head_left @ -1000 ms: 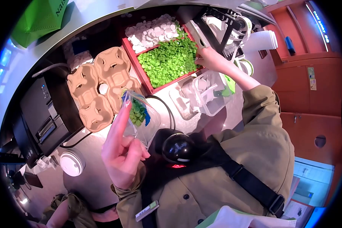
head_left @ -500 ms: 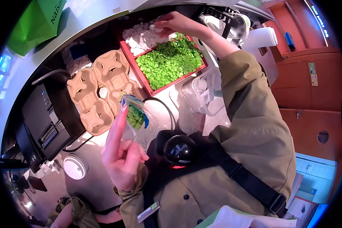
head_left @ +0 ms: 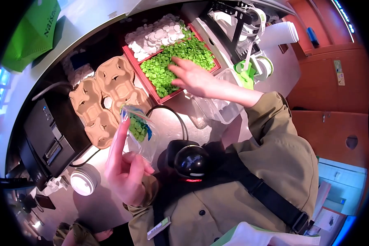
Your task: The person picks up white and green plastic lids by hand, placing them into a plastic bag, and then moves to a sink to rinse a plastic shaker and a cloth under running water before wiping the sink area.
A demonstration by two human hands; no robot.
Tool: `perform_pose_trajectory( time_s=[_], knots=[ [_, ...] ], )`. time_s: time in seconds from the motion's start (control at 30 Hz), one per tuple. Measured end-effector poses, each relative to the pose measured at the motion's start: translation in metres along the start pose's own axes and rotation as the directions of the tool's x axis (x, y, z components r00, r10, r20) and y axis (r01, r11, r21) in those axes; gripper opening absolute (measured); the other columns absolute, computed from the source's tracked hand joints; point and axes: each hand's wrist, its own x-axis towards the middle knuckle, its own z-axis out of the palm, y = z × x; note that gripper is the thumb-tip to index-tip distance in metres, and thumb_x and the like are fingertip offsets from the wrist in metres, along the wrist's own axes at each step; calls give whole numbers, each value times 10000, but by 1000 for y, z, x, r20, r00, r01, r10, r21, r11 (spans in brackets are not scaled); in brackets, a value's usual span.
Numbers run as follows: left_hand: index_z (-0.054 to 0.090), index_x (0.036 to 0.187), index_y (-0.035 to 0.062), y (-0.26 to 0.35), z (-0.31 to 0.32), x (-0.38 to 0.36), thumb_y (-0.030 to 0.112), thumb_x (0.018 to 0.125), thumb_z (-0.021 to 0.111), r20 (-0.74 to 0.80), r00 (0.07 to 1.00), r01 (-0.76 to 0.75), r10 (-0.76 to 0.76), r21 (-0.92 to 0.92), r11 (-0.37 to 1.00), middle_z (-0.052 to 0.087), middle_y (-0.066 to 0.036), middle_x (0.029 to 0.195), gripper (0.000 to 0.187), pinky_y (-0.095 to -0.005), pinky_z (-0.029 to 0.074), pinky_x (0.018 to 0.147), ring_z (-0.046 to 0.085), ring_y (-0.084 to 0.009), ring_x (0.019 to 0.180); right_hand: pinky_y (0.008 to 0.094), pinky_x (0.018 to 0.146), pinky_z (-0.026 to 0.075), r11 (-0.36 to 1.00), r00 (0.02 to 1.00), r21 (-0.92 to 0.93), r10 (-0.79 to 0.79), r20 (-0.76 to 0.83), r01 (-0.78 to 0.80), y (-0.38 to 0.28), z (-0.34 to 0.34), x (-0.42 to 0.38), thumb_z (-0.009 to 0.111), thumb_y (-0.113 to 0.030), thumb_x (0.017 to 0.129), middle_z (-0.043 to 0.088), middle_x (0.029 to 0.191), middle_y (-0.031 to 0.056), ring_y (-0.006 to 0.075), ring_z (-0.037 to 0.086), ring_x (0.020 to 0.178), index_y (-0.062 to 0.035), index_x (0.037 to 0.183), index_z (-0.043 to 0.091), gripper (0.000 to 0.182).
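My left hand (head_left: 128, 174) grips a small clear zip bag (head_left: 140, 130), its index finger up along the bag's edge and the other fingers curled. Green disc-like pieces and a bit of blue show inside the bag. Over the red tray (head_left: 168, 98), my right hand (head_left: 192, 78) hovers at or just above a bed of green pieces (head_left: 155, 71), fingers extended and apart. No piece is visible in those fingers. White round pieces (head_left: 151, 36) fill the tray's far section, beyond a divider.
Brown cardboard cup carriers (head_left: 100, 104) lie left of the tray. A clear plastic container (head_left: 217, 107) stands to its right. Stacked white lids (head_left: 83, 180), a black printer (head_left: 53, 139) and a green bag (head_left: 30, 35) are at left. Another person's arm (head_left: 76, 235) shows at lower left.
My right hand has moved from the white pieces back toward me, over the green pieces, and its fingers have spread. My left hand stays nearly in place with the bag.
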Motion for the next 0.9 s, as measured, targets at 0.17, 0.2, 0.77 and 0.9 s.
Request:
perform_pose_trajectory(
  time_s=[0.17,0.2,0.77,0.9],
  knots=[
    [337,1277,-99,-9,-2,4,-135,663,369,0,987,-158,158,-21,987,412,-227,1290,616,-147,396,411,514,-62,476,380,911,413,994,993,12,-109,-53,110,-6,-6,-8,581,-199,803,454,1233,213,345,481,1094,24,1062,535,345],
    [331,1280,-100,-9,-4,4,-135,662,369,2,986,-168,168,-19,986,407,-233,1292,620,-147,396,408,512,-61,473,377,908,416,992,991,35,-122,-48,124,0,-13,-9,578,-195,805,465,1224,212,348,488,1084,23,1042,548,324],
    [338,1263,-124,-10,-3,4,-112,674,388,11,987,-158,159,-66,985,408,-229,1290,591,-146,412,427,525,-63,487,425,639,479,941,964,-230,217,-154,-248,80,-22,7,573,-177,789,571,797,162,338,587,732,-2,793,553,177],
    [338,1258,-131,-6,-5,2,-113,672,386,0,995,-101,101,-52,994,418,-215,1285,588,-149,412,428,540,-68,502,429,625,471,980,960,25,196,-199,-195,86,-42,24,546,-150,803,589,725,183,353,581,691,-4,758,575,156]
  ],
)
